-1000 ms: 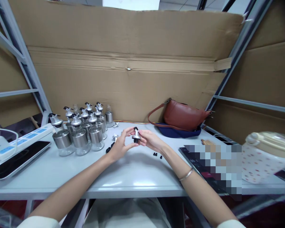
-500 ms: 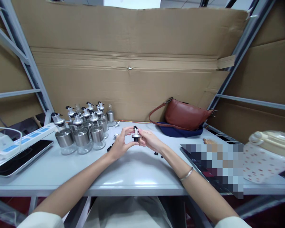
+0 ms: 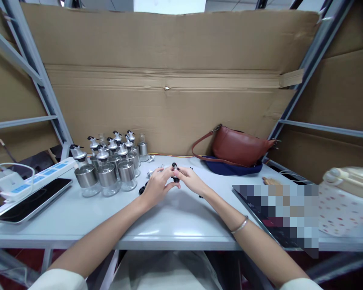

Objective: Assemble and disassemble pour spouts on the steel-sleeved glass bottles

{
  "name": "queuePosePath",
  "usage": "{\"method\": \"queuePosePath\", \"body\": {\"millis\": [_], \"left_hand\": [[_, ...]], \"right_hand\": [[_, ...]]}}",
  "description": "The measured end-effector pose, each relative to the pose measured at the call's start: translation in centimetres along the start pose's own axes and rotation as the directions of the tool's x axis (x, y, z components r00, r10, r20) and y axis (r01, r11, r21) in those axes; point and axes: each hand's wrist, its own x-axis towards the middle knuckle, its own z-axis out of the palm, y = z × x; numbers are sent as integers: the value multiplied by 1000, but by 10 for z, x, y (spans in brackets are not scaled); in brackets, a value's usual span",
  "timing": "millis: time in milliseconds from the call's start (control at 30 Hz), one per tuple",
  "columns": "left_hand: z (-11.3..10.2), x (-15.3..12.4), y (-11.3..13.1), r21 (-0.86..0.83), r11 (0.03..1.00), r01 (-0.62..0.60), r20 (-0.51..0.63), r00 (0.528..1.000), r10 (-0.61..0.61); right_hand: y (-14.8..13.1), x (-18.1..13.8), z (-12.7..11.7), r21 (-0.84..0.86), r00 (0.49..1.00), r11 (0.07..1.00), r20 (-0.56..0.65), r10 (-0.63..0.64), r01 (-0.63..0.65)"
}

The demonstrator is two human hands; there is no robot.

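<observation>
Cardboard (image 3: pixel 181 44) behind counter (image 3: pixel 169 225) | spout (image 3: pixel 174 165) between the fingers of left hand (image 3: pixel 156 184) and right hand (image 3: pixel 194 181), both grasping it, apparently for steadiness | bottles (image 3: pixel 107 176) clustered left of the fingers, seemingly within reach | handbag (image 3: pixel 238 148) beyond the fingers, rightward, probably set aside

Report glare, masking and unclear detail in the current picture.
Head view: glare streaks whiten the near tabletop; head view: mosaic blocks overlap the dark screen; head view: the pourer between left hand and right hand is too small for detail.
</observation>
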Motion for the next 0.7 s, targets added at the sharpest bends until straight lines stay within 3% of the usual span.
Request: {"method": "queuePosePath", "body": {"millis": [233, 467, 700], "left_hand": [[-4, 0, 0, 62, 997, -52, 97, 994, 46], [-5, 0, -1, 78, 993, -86, 107, 991, 78], [-8, 5, 3, 185, 982, -43, 176, 984, 10]], "right_hand": [[2, -1, -4, -137, 997, 989, 37, 68, -63], [1, -1, 0, -242, 993, 964, 11, 117, -111], [7, 3, -1, -134, 989, 981, -55, 135, -141]]}}
